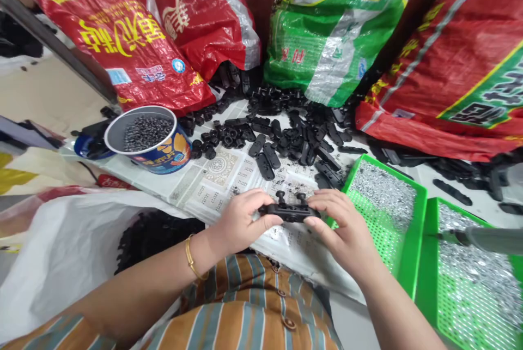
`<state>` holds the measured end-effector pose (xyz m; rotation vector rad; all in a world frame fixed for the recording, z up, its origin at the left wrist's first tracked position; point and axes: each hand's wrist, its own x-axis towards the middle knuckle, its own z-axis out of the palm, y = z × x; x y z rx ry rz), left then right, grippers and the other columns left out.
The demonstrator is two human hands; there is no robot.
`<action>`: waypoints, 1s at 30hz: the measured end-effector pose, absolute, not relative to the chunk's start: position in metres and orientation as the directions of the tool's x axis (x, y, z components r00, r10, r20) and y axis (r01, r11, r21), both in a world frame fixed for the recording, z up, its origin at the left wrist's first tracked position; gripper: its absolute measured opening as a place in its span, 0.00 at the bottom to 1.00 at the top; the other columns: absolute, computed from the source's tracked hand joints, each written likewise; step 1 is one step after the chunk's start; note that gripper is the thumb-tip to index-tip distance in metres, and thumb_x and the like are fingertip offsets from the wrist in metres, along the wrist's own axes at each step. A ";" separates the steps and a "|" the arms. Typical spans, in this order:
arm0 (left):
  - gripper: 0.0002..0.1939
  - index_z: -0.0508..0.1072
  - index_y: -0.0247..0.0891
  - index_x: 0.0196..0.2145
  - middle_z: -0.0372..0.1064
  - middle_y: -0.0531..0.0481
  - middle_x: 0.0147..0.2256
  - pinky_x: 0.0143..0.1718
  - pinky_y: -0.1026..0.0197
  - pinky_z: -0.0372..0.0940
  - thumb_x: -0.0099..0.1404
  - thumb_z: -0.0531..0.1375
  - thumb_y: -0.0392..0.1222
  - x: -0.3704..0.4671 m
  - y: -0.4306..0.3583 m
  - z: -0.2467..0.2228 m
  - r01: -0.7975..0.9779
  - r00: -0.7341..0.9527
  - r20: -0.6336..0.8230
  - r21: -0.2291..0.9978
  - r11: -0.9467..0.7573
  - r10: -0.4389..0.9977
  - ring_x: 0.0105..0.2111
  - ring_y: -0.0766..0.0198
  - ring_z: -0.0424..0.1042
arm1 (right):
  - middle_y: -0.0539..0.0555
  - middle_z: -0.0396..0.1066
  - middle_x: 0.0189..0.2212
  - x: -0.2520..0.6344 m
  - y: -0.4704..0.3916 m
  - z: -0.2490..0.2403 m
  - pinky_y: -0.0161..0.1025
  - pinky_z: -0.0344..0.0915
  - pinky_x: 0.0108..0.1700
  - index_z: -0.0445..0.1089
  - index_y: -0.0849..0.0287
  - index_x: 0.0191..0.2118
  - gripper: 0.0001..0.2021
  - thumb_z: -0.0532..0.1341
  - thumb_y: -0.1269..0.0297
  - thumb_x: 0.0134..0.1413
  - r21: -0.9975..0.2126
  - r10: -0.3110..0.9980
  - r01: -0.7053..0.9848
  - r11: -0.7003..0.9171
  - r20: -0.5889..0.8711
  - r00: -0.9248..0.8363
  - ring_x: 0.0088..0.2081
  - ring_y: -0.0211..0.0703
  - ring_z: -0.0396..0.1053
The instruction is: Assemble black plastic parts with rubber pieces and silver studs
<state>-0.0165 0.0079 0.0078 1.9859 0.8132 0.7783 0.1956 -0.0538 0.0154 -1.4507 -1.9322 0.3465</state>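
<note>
Sacks (pixel 330 39), red and green, line the top of the frame above a table (pixel 192 189) strewn with black parts (pixel 302 137). At center, the left hand (pixel 249 219) and right hand (pixel 341 224) pinch opposite ends of a black bar (pixel 291 212), two knobs upright on it. A tub (pixel 149 140) sits upper left; green baskets (pixel 423 219) hold silvery pieces (pixel 382 189), lower right.

The head view looks forward and steeply down from close above the counter (pixel 220 175)'s near edge.
</note>
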 end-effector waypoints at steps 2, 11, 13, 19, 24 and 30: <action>0.07 0.67 0.36 0.30 0.63 0.51 0.27 0.32 0.63 0.59 0.60 0.58 0.43 -0.015 0.008 0.008 0.220 0.608 0.281 0.839 -0.497 0.743 0.29 0.66 0.63 | 0.52 0.71 0.36 0.198 -0.055 0.012 0.49 0.60 0.49 0.66 0.54 0.38 0.07 0.61 0.63 0.52 -0.593 0.925 0.733 0.332 0.358 -0.129 0.46 0.47 0.64; 0.05 0.67 0.36 0.29 0.62 0.53 0.27 0.31 0.65 0.57 0.59 0.59 0.39 -0.016 0.010 0.017 0.225 0.634 0.219 0.865 -0.448 0.742 0.28 0.68 0.62 | 0.53 0.70 0.36 0.193 -0.056 0.008 0.50 0.60 0.51 0.65 0.54 0.37 0.05 0.60 0.63 0.52 -0.664 0.931 0.681 0.309 0.356 -0.075 0.47 0.48 0.63; 0.06 0.66 0.36 0.28 0.61 0.53 0.27 0.29 0.65 0.57 0.59 0.59 0.40 -0.015 0.006 0.013 0.201 0.598 0.201 0.899 -0.388 0.776 0.27 0.68 0.61 | 0.53 0.70 0.37 0.192 -0.056 0.009 0.51 0.60 0.52 0.65 0.53 0.37 0.06 0.60 0.62 0.52 -0.689 0.933 0.655 0.310 0.354 -0.070 0.49 0.48 0.63; 0.08 0.64 0.38 0.27 0.61 0.53 0.27 0.32 0.63 0.57 0.59 0.58 0.43 -0.013 -0.001 0.006 0.208 0.578 0.115 0.937 -0.282 0.808 0.29 0.67 0.61 | 0.53 0.71 0.35 0.194 -0.060 0.013 0.52 0.61 0.51 0.66 0.54 0.35 0.06 0.61 0.61 0.51 -0.724 0.944 0.628 0.286 0.324 -0.056 0.49 0.50 0.63; 0.15 0.65 0.39 0.40 0.67 0.50 0.36 0.39 0.61 0.60 0.56 0.61 0.44 -0.011 0.001 0.016 0.293 0.603 -0.077 0.947 -0.131 0.794 0.36 0.63 0.66 | 0.53 0.70 0.34 0.196 -0.063 0.017 0.51 0.60 0.50 0.65 0.54 0.35 0.06 0.61 0.61 0.51 -0.711 0.945 0.638 0.294 0.317 -0.082 0.46 0.50 0.64; 0.07 0.70 0.40 0.34 0.68 0.52 0.31 0.36 0.64 0.59 0.56 0.57 0.37 0.004 0.011 0.038 0.335 0.798 0.018 0.818 -0.468 0.602 0.33 0.64 0.66 | 0.52 0.69 0.33 0.198 -0.063 0.026 0.53 0.56 0.51 0.65 0.55 0.33 0.06 0.61 0.60 0.51 -0.671 0.954 0.680 0.295 0.252 -0.164 0.42 0.46 0.64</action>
